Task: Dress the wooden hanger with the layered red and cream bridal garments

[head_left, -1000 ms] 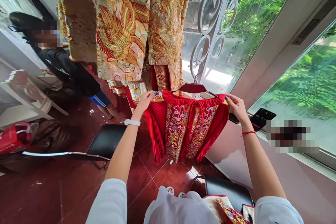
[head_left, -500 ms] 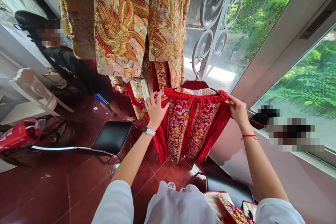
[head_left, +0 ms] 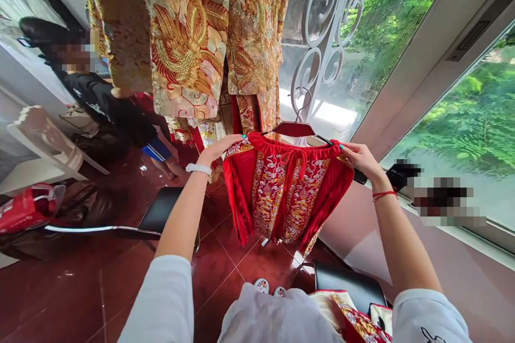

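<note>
Left hand (head_left: 222,149) and right hand (head_left: 361,161), well apart, are each clamped on a top corner of a red fabric garment (head_left: 269,187) with silver-and-gold embroidered panels, in the centre of the frame. A dark red hanger (head_left: 292,129) with a metal hook sits at its gathered neckline. Gold brocade garments (head_left: 189,59) hang at upper centre, beside white scrolled metalwork (head_left: 306,75). Lower right, red-and-gold embroidered cloth (head_left: 356,317) lies by a black chair (head_left: 346,281).

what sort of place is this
Possibly a clothing shop or costume room: gold embroidered garments hang ahead, a red embroidered garment is on a hanger, and more embroidered cloth lies below.
</note>
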A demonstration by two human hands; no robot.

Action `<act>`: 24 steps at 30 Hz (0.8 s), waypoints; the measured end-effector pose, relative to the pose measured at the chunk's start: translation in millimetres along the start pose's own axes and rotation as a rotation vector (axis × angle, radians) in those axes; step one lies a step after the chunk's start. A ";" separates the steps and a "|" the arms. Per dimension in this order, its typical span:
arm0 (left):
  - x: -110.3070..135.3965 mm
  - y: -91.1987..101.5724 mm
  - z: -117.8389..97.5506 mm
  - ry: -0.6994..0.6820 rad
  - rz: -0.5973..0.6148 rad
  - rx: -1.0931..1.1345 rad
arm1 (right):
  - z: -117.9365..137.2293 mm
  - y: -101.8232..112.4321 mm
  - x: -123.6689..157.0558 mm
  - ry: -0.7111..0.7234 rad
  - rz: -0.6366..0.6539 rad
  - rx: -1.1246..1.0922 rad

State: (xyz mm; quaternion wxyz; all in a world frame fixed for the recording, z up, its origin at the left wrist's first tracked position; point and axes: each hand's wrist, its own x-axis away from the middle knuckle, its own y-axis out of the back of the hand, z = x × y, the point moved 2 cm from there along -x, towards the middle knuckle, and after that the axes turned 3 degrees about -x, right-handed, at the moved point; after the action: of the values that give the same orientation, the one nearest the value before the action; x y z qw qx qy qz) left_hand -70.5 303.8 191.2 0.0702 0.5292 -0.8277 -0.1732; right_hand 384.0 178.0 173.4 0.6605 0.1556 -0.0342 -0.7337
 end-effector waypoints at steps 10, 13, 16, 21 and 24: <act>26.1 -59.6 -0.7 -0.415 -0.807 -0.305 | -10.4 -26.2 -6.3 0.376 -0.517 -0.179; 37.9 -79.5 10.9 -0.487 -1.015 -0.385 | -17.1 -24.7 -4.4 0.244 -0.364 -0.160; 38.1 -82.7 17.7 -0.491 -0.906 -0.372 | -20.6 -16.0 4.1 0.196 -0.275 -0.071; 59.3 -82.4 24.1 -0.452 -0.893 -0.463 | -48.2 -2.1 77.9 0.070 -0.306 0.041; 101.1 -104.3 44.5 -0.442 -0.996 -0.538 | -75.4 10.9 187.9 -0.124 -0.349 0.196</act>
State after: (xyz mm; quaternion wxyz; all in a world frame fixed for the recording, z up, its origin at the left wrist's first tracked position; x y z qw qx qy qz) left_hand -38.5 182.6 105.3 -0.0616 0.7680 -0.4026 -0.4942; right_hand 400.2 4.2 70.2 0.5020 0.1772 -0.1183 -0.8382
